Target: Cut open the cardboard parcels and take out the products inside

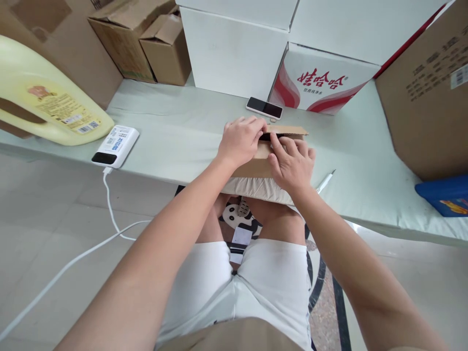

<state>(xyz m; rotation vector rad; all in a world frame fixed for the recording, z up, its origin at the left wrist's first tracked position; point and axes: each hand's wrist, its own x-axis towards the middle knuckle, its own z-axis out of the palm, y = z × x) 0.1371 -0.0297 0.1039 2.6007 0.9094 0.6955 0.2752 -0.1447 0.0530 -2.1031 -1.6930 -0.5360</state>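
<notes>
A small brown cardboard box (252, 168) sits at the front edge of the cloth-covered table, between my hands. Its back flap (287, 129) stands partly raised, and a dark gap shows beneath it. My left hand (242, 141) has its fingers curled and closed on the box's top left edge, by the flap. On the right side, my right hand (293, 163) grips the box, its fingers bent over the top opening and the thumb on the front. What lies inside the box is hidden. Beside my right wrist rests a slim white pen-like cutter (325, 181).
Behind the box lie a phone-like device (264, 107) and a red-and-white carton (323, 80). At left are a white power bank (115, 146) with a cable (69, 270) and a yellow jug (54, 97). A large carton (427, 97) and blue container (444, 195) stand at right.
</notes>
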